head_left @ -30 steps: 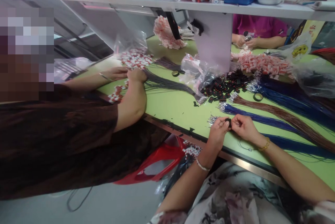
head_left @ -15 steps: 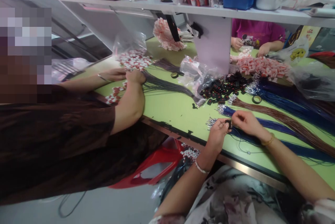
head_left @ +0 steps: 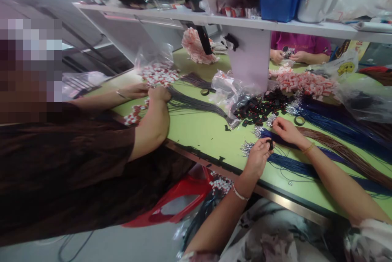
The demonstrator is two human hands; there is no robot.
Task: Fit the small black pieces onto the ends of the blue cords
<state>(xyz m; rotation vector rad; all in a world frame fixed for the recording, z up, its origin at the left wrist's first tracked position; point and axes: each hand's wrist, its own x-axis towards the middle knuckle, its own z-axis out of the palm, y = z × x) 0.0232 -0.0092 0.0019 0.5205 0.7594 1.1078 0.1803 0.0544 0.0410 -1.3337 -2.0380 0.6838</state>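
At the near edge of the green table [head_left: 196, 125], the small black piece [head_left: 270, 144] is located at the fingertips of the left hand [head_left: 259, 158], below the right hand [head_left: 288, 131] in the view. The left hand is closed to a narrow pinch, holding the black piece between thumb and fingers. The right hand is apart from this piece; its fingers are curled close together at the silver ends [head_left: 271, 120] of the brown wire bundle [head_left: 333, 141]. Whether they grip a wire cannot be determined. The lower blue wire bundle [head_left: 290, 164] lies just beside the left hand. A thin dark wire curves over the table, with a small ring [head_left: 290, 183] on the surface near the edge. The pile of black pieces [head_left: 257, 109] lies beyond both hands; the tape roll [head_left: 299, 121] lies near the right hand.
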